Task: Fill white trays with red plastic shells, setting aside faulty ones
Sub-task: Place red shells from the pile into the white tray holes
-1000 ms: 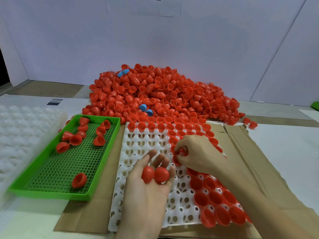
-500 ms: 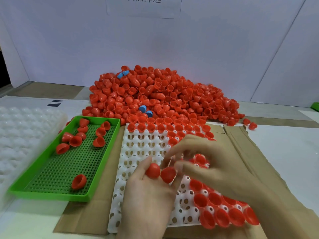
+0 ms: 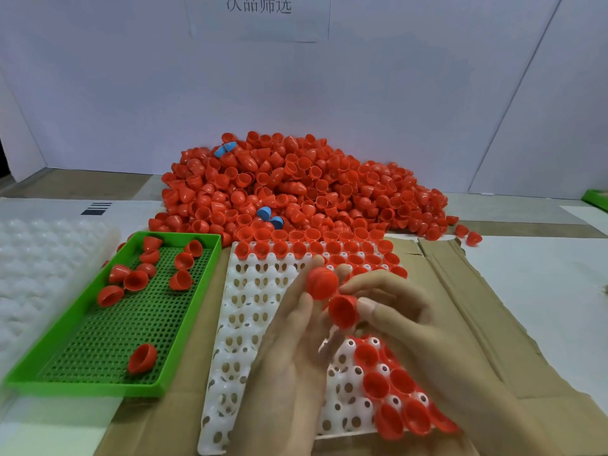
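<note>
Red plastic everywhere. Two shells in hand, one per hand. The left hand (image 3: 289, 350) is raised with its fingers nearly straight, and its thumb pins the upper shell (image 3: 321, 284), dome toward the camera, against the fingertips. The right hand (image 3: 404, 320) has its fingers curled and pinches the lower shell (image 3: 343, 311) between thumb and forefinger, with the hollow partly showing. The two shells sit just beside each other, and I cannot tell if they touch.

Under both hands lies one white tray (image 3: 250, 307) on cardboard (image 3: 460, 291). Beyond the fingertips, its far row holds about nine shells, with a shorter second row behind the right hand's knuckles. Below the right wrist is a filled patch of roughly eight or nine. The hands hide the rest, so there is no full count. Sockets beside the left hand are bare white.

Left of the left hand is one green tray (image 3: 190, 315) with a perforated floor and ten shells in it: nine bunched at the far end and one alone at the near end. Further left is a stack of clear trays (image 3: 42, 274).

Well beyond both hands is the big pile (image 3: 296, 192) of red shells, too many to count. Blue pieces in it come to three spots: one at the top left (image 3: 225, 149) and two (image 3: 264, 212) (image 3: 277, 222) near the front. Two stray shells (image 3: 467, 234) lie off the pile's right end, far out from the right hand.

A paper sign (image 3: 258, 4) hangs on the back wall.
</note>
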